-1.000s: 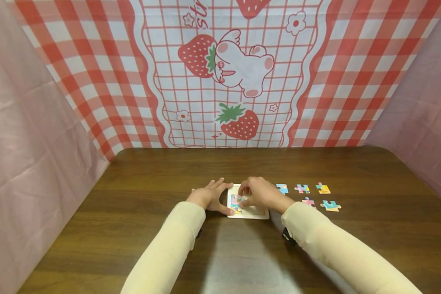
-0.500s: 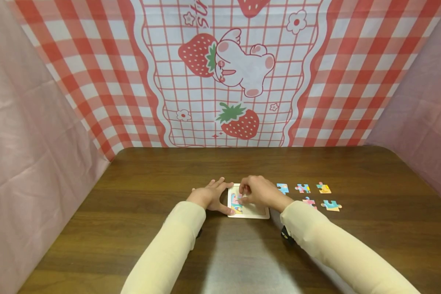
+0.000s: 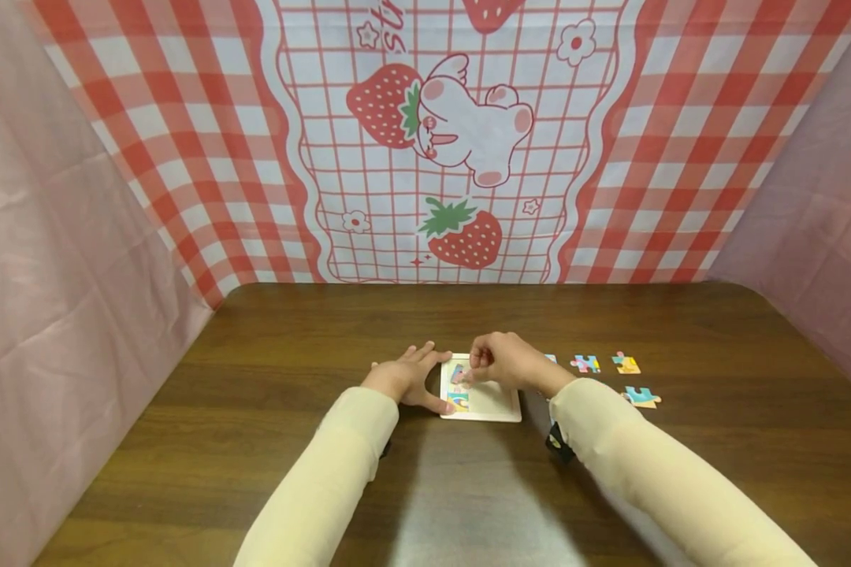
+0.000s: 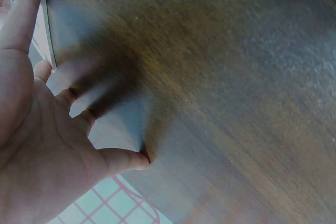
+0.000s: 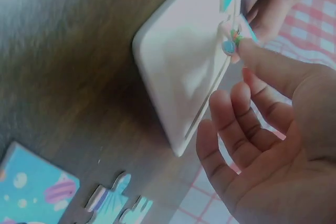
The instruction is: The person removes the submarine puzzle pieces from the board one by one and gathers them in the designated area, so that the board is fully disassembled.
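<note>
A pale puzzle tray (image 3: 496, 405) lies on the table, with a colourful jigsaw piece (image 3: 457, 403) in its near left corner. My left hand (image 3: 404, 379) is spread, its thumb and index finger touching the tray's left edge. In the left wrist view the same hand (image 4: 52, 135) has its fingers apart. My right hand (image 3: 507, 364) is over the tray's left part, pinching a pink and blue jigsaw piece (image 3: 458, 373) that sits tilted. The right wrist view shows that piece (image 5: 229, 46) at the right thumb tip; the fingertips partly hide it.
Several loose jigsaw pieces lie right of the tray, among them a pink and blue one (image 3: 585, 364), a yellow one (image 3: 626, 363) and a teal one (image 3: 641, 397). The right arm covers others. A checkered strawberry cloth (image 3: 468, 236) hangs behind the table (image 3: 312, 331).
My right hand has shifted slightly away from me, and the pinched piece has moved up and turned, apart from the corner piece. The left hand has stayed at the tray's edge.
</note>
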Tool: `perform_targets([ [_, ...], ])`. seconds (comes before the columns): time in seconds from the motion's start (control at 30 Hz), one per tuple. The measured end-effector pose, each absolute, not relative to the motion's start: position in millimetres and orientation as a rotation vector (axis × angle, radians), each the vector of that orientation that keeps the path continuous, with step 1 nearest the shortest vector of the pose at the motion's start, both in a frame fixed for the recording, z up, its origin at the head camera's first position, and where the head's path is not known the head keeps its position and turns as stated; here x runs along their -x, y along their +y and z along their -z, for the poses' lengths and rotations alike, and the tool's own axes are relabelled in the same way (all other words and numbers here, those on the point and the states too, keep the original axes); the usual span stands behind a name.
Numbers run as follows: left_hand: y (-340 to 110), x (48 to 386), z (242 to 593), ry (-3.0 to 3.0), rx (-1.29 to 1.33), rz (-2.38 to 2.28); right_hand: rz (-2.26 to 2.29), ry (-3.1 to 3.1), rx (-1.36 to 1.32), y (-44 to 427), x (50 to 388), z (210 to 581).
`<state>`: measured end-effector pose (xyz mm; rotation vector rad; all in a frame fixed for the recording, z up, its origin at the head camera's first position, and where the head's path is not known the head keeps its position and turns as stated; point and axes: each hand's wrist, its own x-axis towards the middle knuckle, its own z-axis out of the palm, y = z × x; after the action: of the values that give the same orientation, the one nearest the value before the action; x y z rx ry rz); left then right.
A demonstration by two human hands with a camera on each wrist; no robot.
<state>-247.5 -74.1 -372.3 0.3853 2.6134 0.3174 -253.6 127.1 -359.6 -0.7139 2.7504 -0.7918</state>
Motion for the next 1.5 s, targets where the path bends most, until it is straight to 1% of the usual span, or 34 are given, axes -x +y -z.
perform_targets([
  [0.23,-71.9,236.6,356.0,2.597,-0.383,-0.332,0.654,2.809,0.645,130.4,256.1,363.7],
  [0.5,-71.8,232.8,351.3,2.605,-0.374,-0.310,0.463,2.893,0.679,127.2,255.2,362.4],
  [1.0,-72.8,235.8,354.0,2.595,-0.369,-0.313,0.446,2.895,0.727,130.8,255.7,365.2],
  [1.33,-73.1,248.1,371.0,2.599,-0.362,-0.310,0.402,2.922,0.793,134.5,251.8,363.6],
  [1.5,-73.7,252.9,379.4,2.604,-0.359,-0.323,0.470,2.923,0.840,143.0,248.5,359.7],
])
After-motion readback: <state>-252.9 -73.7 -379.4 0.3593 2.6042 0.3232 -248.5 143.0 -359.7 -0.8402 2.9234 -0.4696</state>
